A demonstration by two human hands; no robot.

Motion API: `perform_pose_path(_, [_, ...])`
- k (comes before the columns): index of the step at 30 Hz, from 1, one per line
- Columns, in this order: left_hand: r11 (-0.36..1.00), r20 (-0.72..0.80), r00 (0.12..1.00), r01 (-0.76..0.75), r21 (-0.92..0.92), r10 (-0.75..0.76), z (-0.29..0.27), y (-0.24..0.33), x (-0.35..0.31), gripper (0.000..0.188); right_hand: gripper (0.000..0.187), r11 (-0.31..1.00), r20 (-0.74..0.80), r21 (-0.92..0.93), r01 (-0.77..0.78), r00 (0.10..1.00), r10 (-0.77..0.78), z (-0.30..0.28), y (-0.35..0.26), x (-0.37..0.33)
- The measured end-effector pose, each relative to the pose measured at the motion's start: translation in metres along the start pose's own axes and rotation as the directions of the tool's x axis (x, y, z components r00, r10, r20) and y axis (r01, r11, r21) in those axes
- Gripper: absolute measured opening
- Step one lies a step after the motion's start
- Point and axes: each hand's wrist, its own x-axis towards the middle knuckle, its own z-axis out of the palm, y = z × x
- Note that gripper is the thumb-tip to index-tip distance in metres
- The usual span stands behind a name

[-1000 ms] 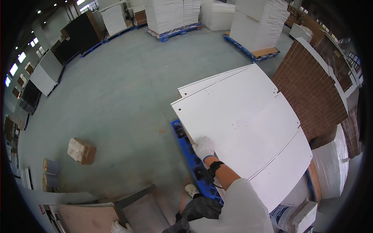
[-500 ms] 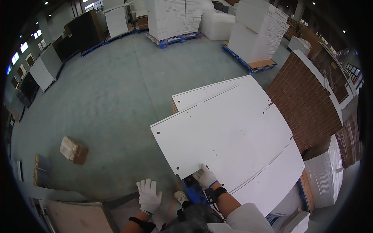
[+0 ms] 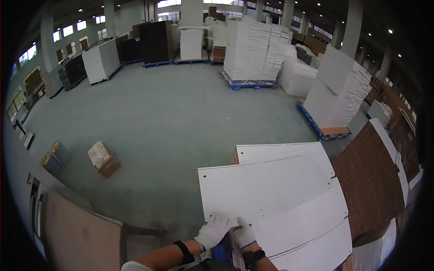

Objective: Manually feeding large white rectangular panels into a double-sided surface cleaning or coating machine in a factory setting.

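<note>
A large white panel [image 3: 266, 185] with small drilled holes lies on top of a stack of similar panels, turned slightly against those beneath. My left hand [image 3: 213, 231], in a white knit glove, rests at its near left corner with the fingers stretched out over the surface. Close beside it, my right hand [image 3: 245, 235], gloved too, is at the panel's near edge. One digit points up over the top face while the others curl at the edge; their tips are hidden. Below the hands, part of a blue pallet [image 3: 221, 253] shows.
A tall stack of brown-edged boards [image 3: 368, 185] stands close on the right. A brown-topped table [image 3: 81, 230] is at the near left, with a small carton [image 3: 107, 166] on the floor beyond. Pallets of white boards [image 3: 255, 52] stand farther off.
My left hand has come right, from the air onto the panel's corner beside my right hand. The view has tilted up and turned, showing more of the hall.
</note>
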Motion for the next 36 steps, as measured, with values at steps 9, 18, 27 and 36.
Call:
perform_pose_path(9, [0.978,-0.062,0.983,0.18,0.104,-0.174,-0.072,-0.015,0.013,0.032,0.042,0.988,0.414,-0.151,0.02,0.909,0.044,0.088,-0.022,-0.082])
perform_pose_path(18, [0.983,-0.111,0.983,0.132,-0.128,-0.146,-0.17,0.014,0.031,0.022,0.028,0.916,0.43,-0.354,0.191,0.902,-0.022,0.083,-0.032,-0.027])
perform_pose_path(27, [0.937,0.19,0.965,0.228,-0.263,-0.182,-0.238,-0.007,-0.027,0.032,0.026,0.918,0.371,-0.394,0.032,0.92,0.127,0.038,0.022,0.047])
perform_pose_path(36, [0.661,0.458,0.77,0.627,-0.413,-0.444,-0.253,-0.047,-0.173,0.034,0.025,0.922,0.578,-0.383,0.048,0.791,0.199,0.023,0.07,0.111])
